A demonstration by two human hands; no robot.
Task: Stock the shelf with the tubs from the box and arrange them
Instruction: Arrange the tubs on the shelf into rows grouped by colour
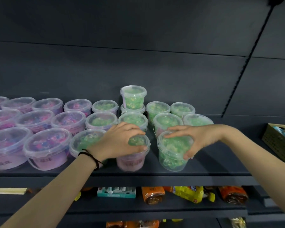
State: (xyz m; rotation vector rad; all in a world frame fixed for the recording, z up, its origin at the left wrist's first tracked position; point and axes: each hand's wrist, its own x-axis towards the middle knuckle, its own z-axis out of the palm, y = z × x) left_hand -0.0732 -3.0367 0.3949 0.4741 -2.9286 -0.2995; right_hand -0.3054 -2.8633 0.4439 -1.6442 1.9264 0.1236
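Observation:
Clear lidded tubs stand in rows on the dark shelf [212, 165]: several with pink and purple contents [46, 148] on the left, several with green contents [166, 120] in the middle. One green tub [133, 97] is stacked on another at the back. My left hand [120, 140] grips the lid of a front-row tub [132, 160] from above. My right hand [189, 139] grips the top of a green tub [171, 155] beside it at the shelf's front. The box is not in view.
A woven olive basket [278, 142] sits at the shelf's right end. Bare shelf lies between it and the tubs. The shelf below holds orange and yellow snack bags [187, 194] and a teal packet box [116, 192]. A slotted upright [243, 66] runs up the back panel.

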